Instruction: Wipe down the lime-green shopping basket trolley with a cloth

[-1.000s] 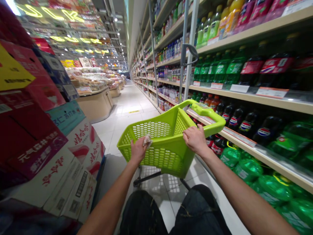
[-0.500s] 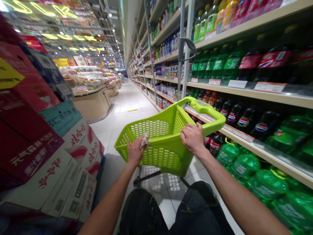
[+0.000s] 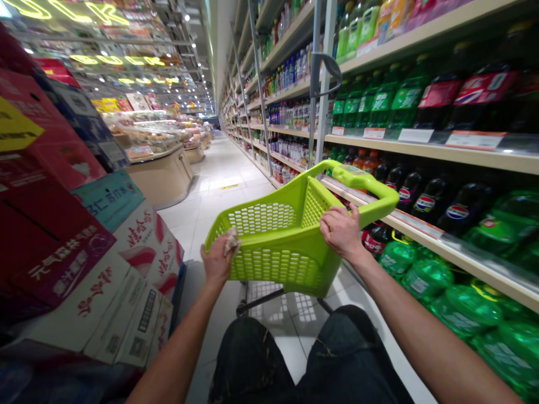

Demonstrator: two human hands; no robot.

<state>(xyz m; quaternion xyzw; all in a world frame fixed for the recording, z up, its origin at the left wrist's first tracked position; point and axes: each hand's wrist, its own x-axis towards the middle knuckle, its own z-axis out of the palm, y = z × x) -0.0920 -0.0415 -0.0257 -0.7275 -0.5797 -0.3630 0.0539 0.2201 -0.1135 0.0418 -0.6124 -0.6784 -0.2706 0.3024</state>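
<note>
- The green shopping cart (image 3: 295, 238) stands on the tiled floor (image 3: 219, 196) just in front of the person's knees (image 3: 248, 359), turned sideways, its perforated basket narrowing toward the left.
- The left hand (image 3: 217, 261) is at the near rim by the narrow end, its fingers closed on a crumpled whitish wipe (image 3: 232, 242) that touches the rim; the fingertips are hidden.
- The right hand (image 3: 342, 230) grips the same rim near the wide end, fingers together and curled over the edge, thumb pointing up beside the handle (image 3: 370, 188).
- That handle loops up and out to the right, close to the shelving (image 3: 475, 151).
- Green soda bottles (image 3: 406, 101) and dark cola bottles (image 3: 425, 199) line the shelves, with large green bottles (image 3: 446, 306) grouped at the bottom right.
- A blue-grey loop on a pole (image 3: 326, 73) is before the shelf upright.
- To the left, drink cartons (image 3: 138, 235) are stacked high.
- Beyond them, a rounded display counter (image 3: 162, 179) carries packaged goods under glowing yellow letters (image 3: 107, 12).
</note>
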